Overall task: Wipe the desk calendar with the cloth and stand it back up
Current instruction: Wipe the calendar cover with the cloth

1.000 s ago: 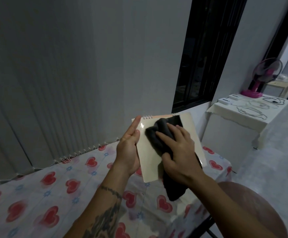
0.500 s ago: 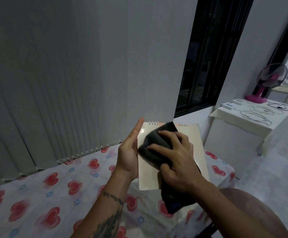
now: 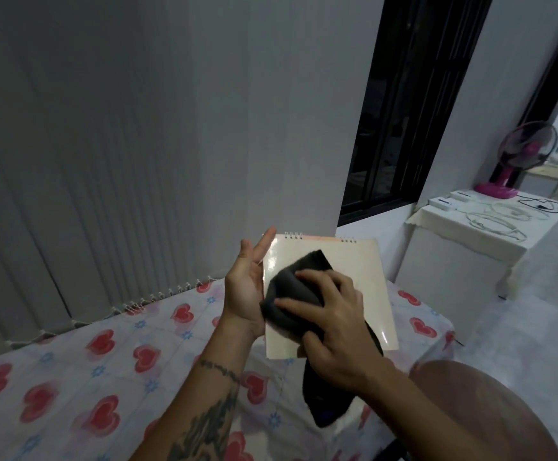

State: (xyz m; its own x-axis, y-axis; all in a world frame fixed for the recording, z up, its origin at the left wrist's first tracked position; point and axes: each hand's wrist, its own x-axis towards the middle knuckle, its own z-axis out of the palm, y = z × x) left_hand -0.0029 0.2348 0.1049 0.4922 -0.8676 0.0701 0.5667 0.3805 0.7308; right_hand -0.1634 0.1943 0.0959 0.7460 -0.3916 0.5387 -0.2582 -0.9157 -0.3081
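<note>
The left hand [image 3: 246, 287] holds the cream-coloured, glossy, spiral-bound desk calendar [image 3: 364, 281] above the desk [image 3: 71, 371], which is covered in a white cloth printed with red hearts. Its grip sits on the calendar's left edge: the palm cups the edge, the index finger lies straight up along it toward the wire binding, and the remaining fingers are hidden behind the board, so how tightly they close cannot be told. Just right of that grip, the right hand [image 3: 331, 327] presses a dark grey, soft, crumpled cloth [image 3: 291, 294] flat against the calendar's face, fingers spread over the wad and the thumb pinning its lower fold, while a loose tail of fabric hangs below the calendar's bottom edge. The calendar looks light and stiff, though its shiny laminated face is probably slippery and the board could flex under hard rubbing, so support from behind, opposite the cloth, seems wise. Holding it by the side edges or the wire-bound top would keep fingers off the wiped face. Wiping appears to be in progress; standing it up is not yet done.
</note>
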